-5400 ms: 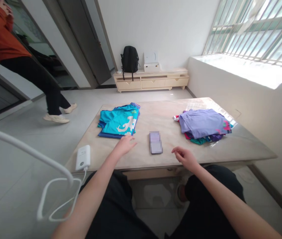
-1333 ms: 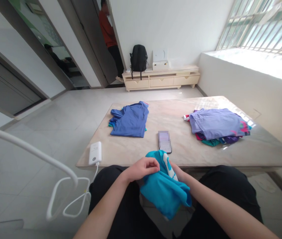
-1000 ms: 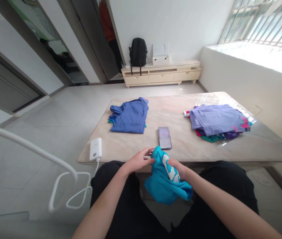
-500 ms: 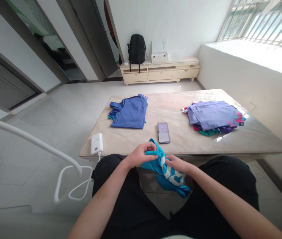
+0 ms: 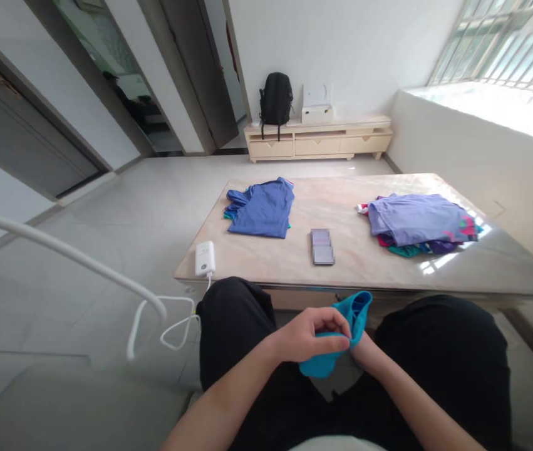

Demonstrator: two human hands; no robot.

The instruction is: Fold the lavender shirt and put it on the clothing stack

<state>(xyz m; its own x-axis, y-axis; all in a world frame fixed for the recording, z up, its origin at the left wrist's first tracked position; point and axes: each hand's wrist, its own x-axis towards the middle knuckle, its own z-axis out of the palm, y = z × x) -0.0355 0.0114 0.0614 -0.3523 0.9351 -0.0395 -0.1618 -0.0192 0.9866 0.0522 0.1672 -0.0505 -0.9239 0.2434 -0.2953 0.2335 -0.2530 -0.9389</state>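
Observation:
A bright turquoise-blue garment is bunched up between my knees, below the table's front edge. Part of it stands up as an open tube whose darker blue inside shows. My left hand pinches its edge between thumb and fingers. Close by on the right, my right hand is against the cloth, its fingers hidden behind or inside it. I cannot tell what kind of garment it is.
On the marble-patterned table lie a dark blue clothing pile, a phone, a pile topped with lavender cloth, and a white power bank with a cable. A white tube crosses at left. Behind stands a low cabinet.
Both hands have drawn the garment down and toward me, slightly right. Its white-patterned part has gone out of sight, and an open tube of cloth now shows. The view has shifted left.

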